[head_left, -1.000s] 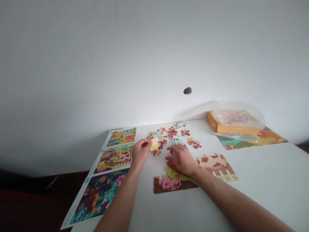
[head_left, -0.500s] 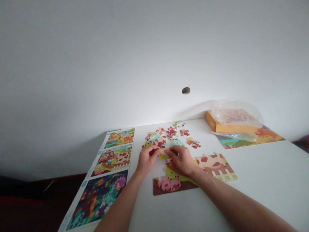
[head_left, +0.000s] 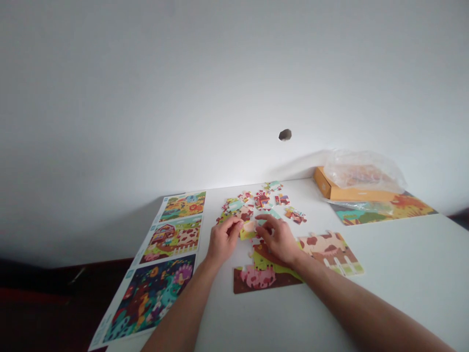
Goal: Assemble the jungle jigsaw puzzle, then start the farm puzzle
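Observation:
Between my hands is a yellow-green jigsaw piece. The thumb and forefinger of my left hand are pinched at its left edge. My right hand is just right of the piece; its thumb and forefinger are apart, with nothing visible gripped between them. Under my right hand and wrist lies a partly joined jigsaw, showing a pink pig, a cow's body and a white fence. My right hand hides its middle. Behind my hands, several loose jigsaw pieces are heaped and scattered.
On the left lies a printed sheet with three pictures, its middle one a farm scene. An orange box with a clear plastic bag on top stands at the back right. Partly beneath it is another colourful picture. A wall rises behind.
My right thumb and forefinger have spread apart at the jigsaw piece, showing more of it. My left hand keeps its pinch, almost in place. The camera view has shifted slightly.

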`<state>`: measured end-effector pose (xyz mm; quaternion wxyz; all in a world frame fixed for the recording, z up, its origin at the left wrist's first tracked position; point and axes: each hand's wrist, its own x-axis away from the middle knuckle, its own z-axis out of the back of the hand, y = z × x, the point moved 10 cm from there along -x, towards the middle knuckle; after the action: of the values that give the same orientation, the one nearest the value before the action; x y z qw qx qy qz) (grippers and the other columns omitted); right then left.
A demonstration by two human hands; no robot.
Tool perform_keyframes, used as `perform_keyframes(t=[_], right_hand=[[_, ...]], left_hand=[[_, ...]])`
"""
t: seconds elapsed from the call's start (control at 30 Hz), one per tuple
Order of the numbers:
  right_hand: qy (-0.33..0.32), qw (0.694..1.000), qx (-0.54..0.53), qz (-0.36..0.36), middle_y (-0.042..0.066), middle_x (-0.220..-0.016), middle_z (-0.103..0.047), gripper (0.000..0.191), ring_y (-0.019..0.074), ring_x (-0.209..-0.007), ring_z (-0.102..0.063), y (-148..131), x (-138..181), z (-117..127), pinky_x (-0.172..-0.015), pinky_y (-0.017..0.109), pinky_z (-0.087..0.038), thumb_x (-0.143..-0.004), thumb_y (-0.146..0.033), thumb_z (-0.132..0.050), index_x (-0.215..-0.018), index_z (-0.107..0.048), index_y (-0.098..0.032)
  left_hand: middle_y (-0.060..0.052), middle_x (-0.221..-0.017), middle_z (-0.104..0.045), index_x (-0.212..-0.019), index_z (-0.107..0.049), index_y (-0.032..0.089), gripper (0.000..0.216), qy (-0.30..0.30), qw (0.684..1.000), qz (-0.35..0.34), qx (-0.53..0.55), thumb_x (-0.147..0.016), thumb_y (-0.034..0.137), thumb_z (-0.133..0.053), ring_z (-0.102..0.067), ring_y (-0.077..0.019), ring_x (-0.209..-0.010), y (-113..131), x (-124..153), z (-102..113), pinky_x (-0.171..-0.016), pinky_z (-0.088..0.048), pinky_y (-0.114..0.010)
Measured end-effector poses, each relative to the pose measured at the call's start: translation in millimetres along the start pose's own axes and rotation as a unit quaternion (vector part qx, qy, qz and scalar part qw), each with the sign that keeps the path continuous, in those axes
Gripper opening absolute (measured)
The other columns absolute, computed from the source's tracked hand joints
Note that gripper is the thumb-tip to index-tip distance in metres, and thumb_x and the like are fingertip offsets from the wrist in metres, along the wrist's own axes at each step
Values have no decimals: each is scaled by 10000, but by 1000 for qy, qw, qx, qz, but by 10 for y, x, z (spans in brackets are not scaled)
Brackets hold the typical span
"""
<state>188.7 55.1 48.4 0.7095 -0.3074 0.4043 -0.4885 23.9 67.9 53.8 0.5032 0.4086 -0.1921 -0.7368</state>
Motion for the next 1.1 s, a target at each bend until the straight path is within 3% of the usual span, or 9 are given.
perform_keyframes(t=[0.13,0.63,1.1], right_hand=[[-15,1000,-9,18,-30,-735,-679,402,136,-659,-580,-57,10,-2,-731,272,-433,-898,-208,-513,-1298,-544,-236],[-19,1000,7,22,-18,-770,-684,356,141,-704,-579,-11,-19,-32,-726,268,-433,-911,-224,-527,-1258,-601,-247],[-40,995,60,64,-11,-826,-689,297,166,-817,-585,-27,5,-126,-832,314,-394,-885,-216,-610,-1174,-646,-277]], left_hand=[[6,-697,-662,-864,-659,183,247,41,998,41,0,-908,380,-516,-599,-128,-610,-114,-4,115,-582,-432,-199],[3,-692,-662,-854,-677,164,262,32,998,53,7,-895,379,-533,-597,-126,-609,-198,-19,136,-591,-429,-195],[17,-604,-563,-740,-626,144,254,-74,995,39,45,-882,333,-533,-507,-103,-550,-130,4,-9,-537,-361,-190]])
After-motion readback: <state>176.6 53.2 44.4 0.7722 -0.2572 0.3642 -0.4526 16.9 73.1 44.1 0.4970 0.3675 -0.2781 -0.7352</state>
